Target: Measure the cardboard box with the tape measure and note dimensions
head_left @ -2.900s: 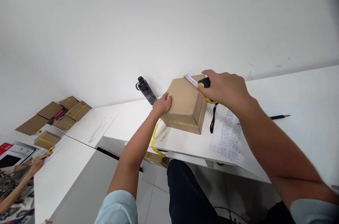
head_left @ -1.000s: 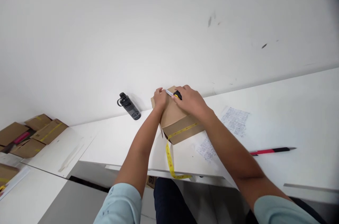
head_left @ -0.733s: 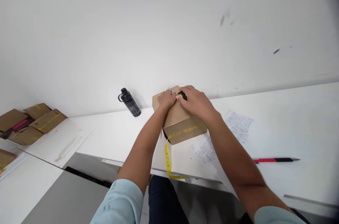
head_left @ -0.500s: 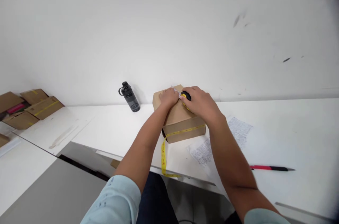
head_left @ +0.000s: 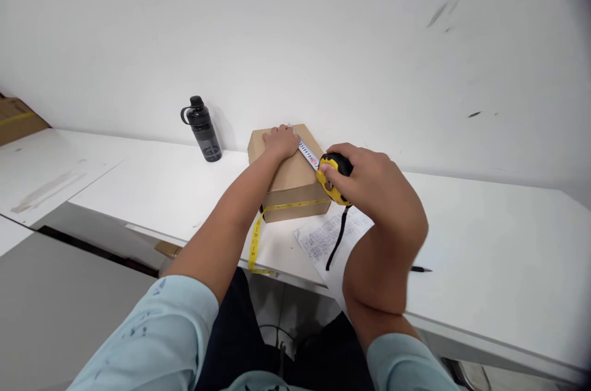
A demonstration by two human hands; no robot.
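My right hand (head_left: 385,185) is wrapped round a yellow and black tape measure (head_left: 325,180), above the right edge of a brown cardboard box (head_left: 295,178). Its white blade (head_left: 308,153) stretches diagonally over the box top, with a black wrist strap (head_left: 340,240) dangling below the case. At the far end of the blade, my left hand (head_left: 281,143) rests on the box with bent fingers, holding the blade's end against the far edge; the fingertips are partly hidden. Yellow printed tape (head_left: 295,204) runs along the box's front, and a loose strip hangs at its left corner.
A dark water bottle (head_left: 204,131) stands left of the box by the wall. Handwritten paper (head_left: 318,240) lies in front of the box on the white table (head_left: 484,243). A pencil tip (head_left: 421,269) shows beyond my right arm. Another carton (head_left: 21,120) is at far left.
My right hand has moved right and toward me with the tape measure, drawing out more blade. My left hand stays at the box's far edge. The view has shifted.
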